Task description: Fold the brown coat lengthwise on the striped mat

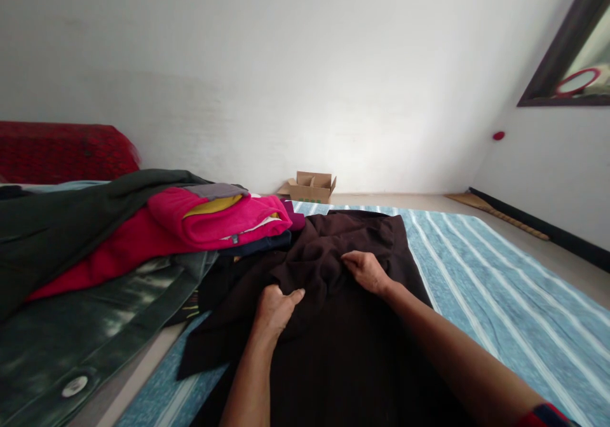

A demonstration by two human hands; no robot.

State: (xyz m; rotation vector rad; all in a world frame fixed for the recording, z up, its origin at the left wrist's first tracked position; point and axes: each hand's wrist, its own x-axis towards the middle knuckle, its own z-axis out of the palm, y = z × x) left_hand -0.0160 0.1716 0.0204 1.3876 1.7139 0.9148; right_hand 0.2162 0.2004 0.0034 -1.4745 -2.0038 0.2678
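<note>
A dark brown garment lies spread over a blue striped mat in front of me. My left hand is closed on a fold of the garment's cloth, thumb pointing right. My right hand is curled over a bunched ridge of the same garment, fingers pressed into the cloth. The two hands are about a hand's width apart, near the crumpled middle of the garment.
A pile of clothes sits at the left: a pink folded garment, a dark green garment and a shiny dark green sheet. A small cardboard box stands by the far wall. A red cushion lies at the far left.
</note>
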